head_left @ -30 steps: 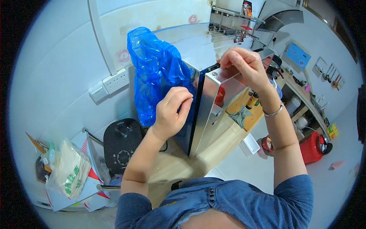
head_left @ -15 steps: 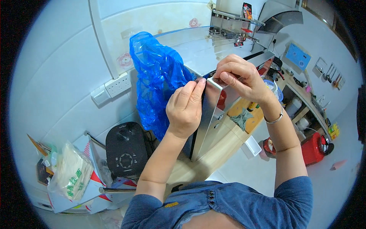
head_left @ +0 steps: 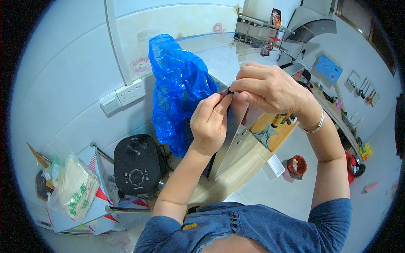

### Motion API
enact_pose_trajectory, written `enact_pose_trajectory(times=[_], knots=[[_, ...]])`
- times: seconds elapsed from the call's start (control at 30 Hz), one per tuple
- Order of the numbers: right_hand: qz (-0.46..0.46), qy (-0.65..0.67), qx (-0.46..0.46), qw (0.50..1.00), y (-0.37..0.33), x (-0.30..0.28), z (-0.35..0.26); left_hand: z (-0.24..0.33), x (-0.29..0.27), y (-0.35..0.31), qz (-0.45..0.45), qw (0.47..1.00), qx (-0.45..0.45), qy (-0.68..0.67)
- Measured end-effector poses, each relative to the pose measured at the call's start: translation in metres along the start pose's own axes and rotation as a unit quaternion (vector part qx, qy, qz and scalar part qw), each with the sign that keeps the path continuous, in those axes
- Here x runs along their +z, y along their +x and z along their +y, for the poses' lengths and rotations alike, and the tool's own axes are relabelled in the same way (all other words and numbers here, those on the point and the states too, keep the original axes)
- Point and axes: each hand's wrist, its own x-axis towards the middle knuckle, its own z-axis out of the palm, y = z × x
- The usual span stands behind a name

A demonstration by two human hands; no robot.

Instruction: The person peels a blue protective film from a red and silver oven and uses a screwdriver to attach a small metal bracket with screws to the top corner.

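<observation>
In front of me stands a tall silver cabinet-like appliance with a shiny front panel (head_left: 230, 141). At the panel's upper corner my left hand (head_left: 209, 122) is closed, thumb and fingers pinched together. My right hand (head_left: 270, 89), with a bangle on the wrist, meets it there with bent fingers and the thumb pressed in. Something small and dark shows between the two sets of fingertips, too covered to name. Beside my left hand a crumpled blue plastic bag (head_left: 175, 90) hangs at the appliance's left side.
A black countertop appliance with a dial (head_left: 137, 166) stands at the lower left, near a bagged pack (head_left: 80, 185) on a box. A white wall socket strip (head_left: 130, 92) is behind. Rightward are a red bin (head_left: 297, 165), a white tray (head_left: 276, 166) and a kitchen counter (head_left: 333, 105).
My right hand has turned and drawn in against my left fingertips, covering the pale corner piece seen before. The view has shifted slightly.
</observation>
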Motion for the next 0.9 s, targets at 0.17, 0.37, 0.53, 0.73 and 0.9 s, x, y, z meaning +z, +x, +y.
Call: enact_pose_trajectory(times=[0.17, 0.37, 0.53, 0.73, 0.9], knots=[[-0.004, -0.028, -0.023, 0.999, 0.001, 0.000, -0.001, -0.002, 0.003, -0.006, 0.018, 0.999, -0.015, -0.025], [-0.006, 0.022, -0.027, 0.999, 0.007, 0.003, 0.010, -0.002, 0.004, -0.004, 0.026, 0.999, -0.021, -0.022], [0.009, 0.182, 0.108, 0.977, -0.012, 0.001, 0.026, -0.003, 0.007, -0.002, 0.044, 0.996, -0.041, -0.069], [0.037, 0.184, 0.033, 0.982, -0.014, 0.005, 0.019, -0.006, 0.008, -0.001, 0.038, 0.996, 0.062, 0.047], [0.045, 0.083, -0.047, 0.994, -0.008, 0.009, 0.015, -0.008, 0.008, -0.002, 0.035, 0.993, 0.082, 0.082]])
